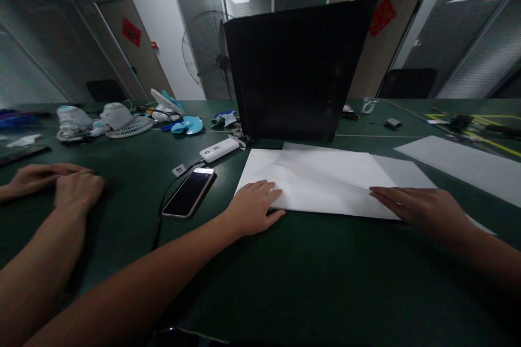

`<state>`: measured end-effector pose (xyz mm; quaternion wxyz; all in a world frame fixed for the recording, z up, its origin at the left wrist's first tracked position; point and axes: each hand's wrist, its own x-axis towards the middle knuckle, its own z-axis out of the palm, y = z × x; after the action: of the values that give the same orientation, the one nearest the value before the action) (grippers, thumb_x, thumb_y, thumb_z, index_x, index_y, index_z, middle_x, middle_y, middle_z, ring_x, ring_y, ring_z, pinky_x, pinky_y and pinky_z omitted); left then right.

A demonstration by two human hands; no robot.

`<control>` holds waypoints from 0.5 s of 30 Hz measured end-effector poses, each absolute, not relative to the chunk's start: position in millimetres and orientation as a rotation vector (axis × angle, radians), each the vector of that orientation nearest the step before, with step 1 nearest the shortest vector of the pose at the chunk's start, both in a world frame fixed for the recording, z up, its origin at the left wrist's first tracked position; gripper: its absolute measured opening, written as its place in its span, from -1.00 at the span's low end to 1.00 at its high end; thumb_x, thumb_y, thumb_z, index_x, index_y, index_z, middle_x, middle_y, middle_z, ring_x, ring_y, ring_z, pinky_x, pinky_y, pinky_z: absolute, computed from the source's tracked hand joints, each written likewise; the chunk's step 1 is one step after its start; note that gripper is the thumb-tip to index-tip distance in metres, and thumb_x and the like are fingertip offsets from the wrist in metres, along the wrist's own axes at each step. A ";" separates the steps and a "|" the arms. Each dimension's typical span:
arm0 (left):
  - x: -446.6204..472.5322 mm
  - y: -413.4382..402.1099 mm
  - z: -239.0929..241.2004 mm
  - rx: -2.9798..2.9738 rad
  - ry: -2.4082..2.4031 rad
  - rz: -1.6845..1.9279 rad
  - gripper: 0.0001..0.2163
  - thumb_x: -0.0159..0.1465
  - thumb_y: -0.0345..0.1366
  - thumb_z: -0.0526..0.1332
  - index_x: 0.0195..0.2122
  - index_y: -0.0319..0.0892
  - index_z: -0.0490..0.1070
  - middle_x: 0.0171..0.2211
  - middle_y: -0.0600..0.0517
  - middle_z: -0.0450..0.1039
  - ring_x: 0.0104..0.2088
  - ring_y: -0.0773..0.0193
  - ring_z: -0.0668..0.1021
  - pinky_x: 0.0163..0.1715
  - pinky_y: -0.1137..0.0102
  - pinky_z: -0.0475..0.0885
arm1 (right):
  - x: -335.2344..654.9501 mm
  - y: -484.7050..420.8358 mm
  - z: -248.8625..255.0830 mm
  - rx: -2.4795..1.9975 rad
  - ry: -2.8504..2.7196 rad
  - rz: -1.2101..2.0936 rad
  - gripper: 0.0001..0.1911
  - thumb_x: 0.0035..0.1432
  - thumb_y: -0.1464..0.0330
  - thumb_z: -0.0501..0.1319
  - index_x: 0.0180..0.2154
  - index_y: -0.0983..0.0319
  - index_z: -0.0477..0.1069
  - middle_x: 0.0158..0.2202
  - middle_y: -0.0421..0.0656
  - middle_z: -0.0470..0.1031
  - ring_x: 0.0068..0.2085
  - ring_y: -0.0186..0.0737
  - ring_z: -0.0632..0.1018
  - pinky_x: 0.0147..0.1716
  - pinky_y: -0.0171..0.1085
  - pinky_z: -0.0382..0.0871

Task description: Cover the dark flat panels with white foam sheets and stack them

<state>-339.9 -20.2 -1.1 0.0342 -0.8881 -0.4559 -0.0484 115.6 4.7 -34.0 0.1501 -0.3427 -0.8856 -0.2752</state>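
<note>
Head view, paper [325, 184] lengthwise left-right; left hand [254, 207], right hand [423, 207] flat atop

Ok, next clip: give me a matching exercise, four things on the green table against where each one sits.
Things:
1. white paper sheet
2. black smartphone
3. white oblong device
4. black upright panel

Places:
A. standing behind the sheet
B. under the left hand and right hand
C. lying flat, left of the left hand
D. beyond the smartphone, by the panel's lower left corner

Pairs: 1-B, 2-C, 3-D, 4-A
</note>
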 end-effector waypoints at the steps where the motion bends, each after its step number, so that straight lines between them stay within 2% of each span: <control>1: -339.8 -20.2 -0.8 -2.731 -1.398 -0.145 -0.44 0.47 0.08 0.12 0.34 -0.15 0.38 0.37 -0.17 0.36 0.35 -0.13 0.42 0.29 -0.02 0.39 | 114.2 4.0 -31.5 -0.956 -2.526 -0.818 -0.63 0.46 0.29 0.08 0.14 0.12 0.55 -0.11 -0.12 0.67 -0.29 -0.15 0.69 -0.42 -0.21 0.62; 5: -341.7 -19.9 -0.7 -2.703 -1.299 -0.225 -0.49 0.46 0.02 0.17 0.31 -0.17 0.41 0.33 -0.19 0.41 0.31 -0.14 0.47 0.23 -0.04 0.46 | 108.8 0.2 -24.3 -0.850 -2.515 -0.875 -0.65 0.50 0.31 0.06 0.11 0.22 0.56 -0.12 -0.11 0.67 -0.28 -0.21 0.68 -0.44 -0.28 0.58; 10: -344.8 -22.8 -0.1 -2.683 -0.550 -0.586 -0.74 0.50 -0.32 0.17 0.15 -0.18 0.51 0.11 -0.06 0.62 0.13 0.12 0.62 0.11 0.20 0.57 | 108.1 -2.2 -32.6 -0.869 -2.564 -0.829 -0.64 0.48 0.31 0.11 0.19 0.17 0.51 -0.02 -0.11 0.65 -0.16 -0.17 0.69 -0.30 -0.20 0.64; 12: -343.5 -25.6 2.2 -2.595 -0.313 -0.688 -0.77 0.49 -0.38 0.20 0.11 -0.17 0.52 0.12 -0.04 0.62 0.18 0.16 0.59 0.18 0.25 0.53 | 108.7 -1.9 -37.5 -0.858 -2.584 -0.817 -0.61 0.48 0.33 0.09 0.23 0.14 0.48 0.00 -0.11 0.64 -0.13 -0.14 0.68 -0.28 -0.18 0.64; 15: -340.8 -27.9 5.4 -2.489 -0.280 -0.679 -0.73 0.49 -0.37 0.21 0.18 -0.14 0.48 0.27 -0.07 0.50 0.33 0.16 0.47 0.31 0.22 0.43 | 106.9 -2.3 -38.9 -0.821 -2.597 -0.776 -0.60 0.47 0.34 0.09 0.25 0.16 0.45 -0.02 -0.10 0.64 -0.14 -0.14 0.68 -0.30 -0.17 0.63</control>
<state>-340.8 -27.9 5.4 0.2698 -0.9235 -0.1039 -0.2521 106.9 -2.3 -38.9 0.1541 -0.2863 -0.9060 -0.2709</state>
